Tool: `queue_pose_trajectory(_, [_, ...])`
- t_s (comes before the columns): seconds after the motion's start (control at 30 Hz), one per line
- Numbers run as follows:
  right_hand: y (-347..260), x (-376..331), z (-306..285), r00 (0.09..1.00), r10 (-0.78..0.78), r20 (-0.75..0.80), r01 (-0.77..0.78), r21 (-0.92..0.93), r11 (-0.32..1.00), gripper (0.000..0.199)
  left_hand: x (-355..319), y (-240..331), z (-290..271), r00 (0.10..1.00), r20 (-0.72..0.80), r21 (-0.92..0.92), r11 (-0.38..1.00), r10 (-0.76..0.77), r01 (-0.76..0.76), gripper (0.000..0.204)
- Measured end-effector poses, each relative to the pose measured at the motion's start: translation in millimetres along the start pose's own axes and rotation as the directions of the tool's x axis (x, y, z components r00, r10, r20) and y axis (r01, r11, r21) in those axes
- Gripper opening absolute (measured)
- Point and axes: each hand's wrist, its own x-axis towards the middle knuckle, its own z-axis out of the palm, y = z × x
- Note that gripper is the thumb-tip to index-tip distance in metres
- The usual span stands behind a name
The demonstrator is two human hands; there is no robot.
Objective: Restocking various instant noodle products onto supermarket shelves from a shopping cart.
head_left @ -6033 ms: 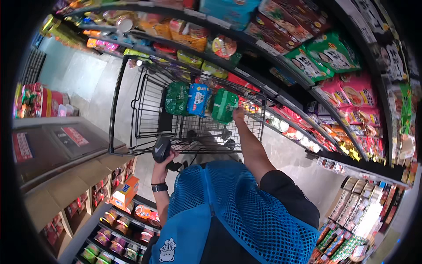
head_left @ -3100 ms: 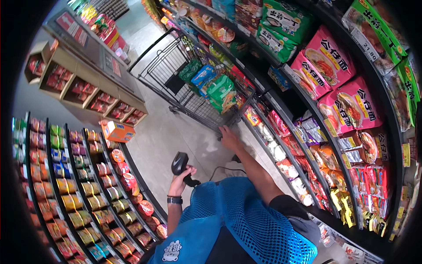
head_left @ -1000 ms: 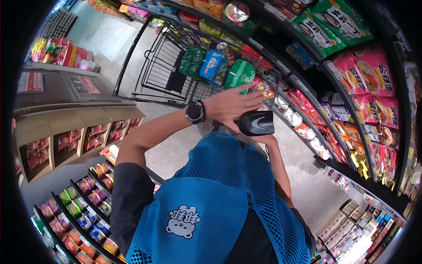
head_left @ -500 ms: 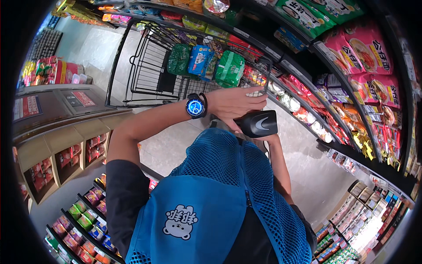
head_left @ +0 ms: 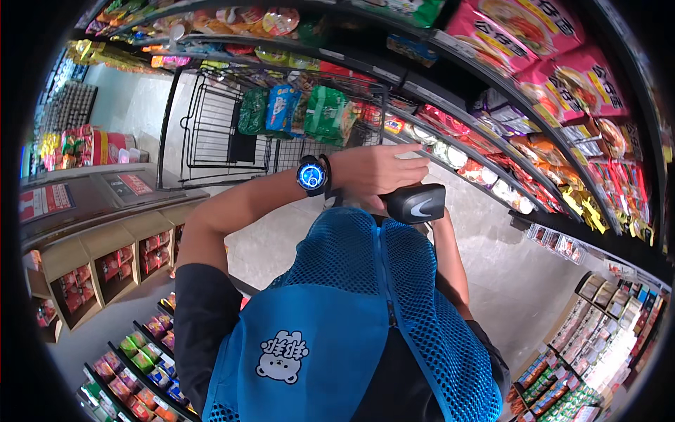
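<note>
My left hand (head_left: 376, 170) reaches across in front of my chest, its back up and its fingers stretched out to the right. A round-faced smartwatch (head_left: 311, 176) with a lit blue dial sits on that wrist. Right below the fingers is a black rounded object (head_left: 401, 208) with a pale curved mark; the left thumb is at its edge, and whether they touch I cannot tell. My right hand (head_left: 439, 216) is mostly hidden behind this object, fingers out of sight. Ahead stands a black wire shopping cart (head_left: 165, 133) holding dark green, blue and bright green packs (head_left: 325, 112).
Shelves of pink noodle packs (head_left: 569, 81) and other bagged food run along the far and right sides. A wooden display unit (head_left: 91, 243) with red packs stands at left. Stocked racks (head_left: 133, 359) fill the lower left, and more shelving (head_left: 598, 330) the lower right.
The cart with its packs has shifted left in the view, and the right-hand shelves have shifted left and up. My left hand stays above the black object with its fingers still stretched out.
</note>
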Motion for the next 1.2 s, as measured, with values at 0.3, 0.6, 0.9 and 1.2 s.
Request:
queue_pose_trajectory(0.3, [-12, -60, -73, 0.964, -0.216, -0.155, 0.184, -0.2, 0.962, 0.036, 99, 29, 60, 0.928, -0.121, -0.644, 0.739, -0.353, 0.197, 0.058])
queue_pose_trajectory(0.6, [-106, -83, -185, 0.571, -0.474, -0.67, 0.707, 0.108, 0.699, 0.028, 104, 73, 121, 0.13, 0.163, -0.981, -0.147, -0.978, 0.123, 0.022])
queue_pose_trajectory(0.9, [-161, -33, -219, 0.461, -0.396, -0.794, 0.77, 0.137, 0.623, 0.054, 84, 97, 115, -0.125, 0.182, -0.964, -0.202, -0.975, 0.174, 0.026])
queue_pose_trajectory(1.2, [-153, -22, -214, 0.343, -0.41, -0.845, 0.676, -0.081, 0.732, 0.039, 94, 109, 136, -0.207, 0.116, -0.979, -0.147, -0.971, 0.138, 0.016])
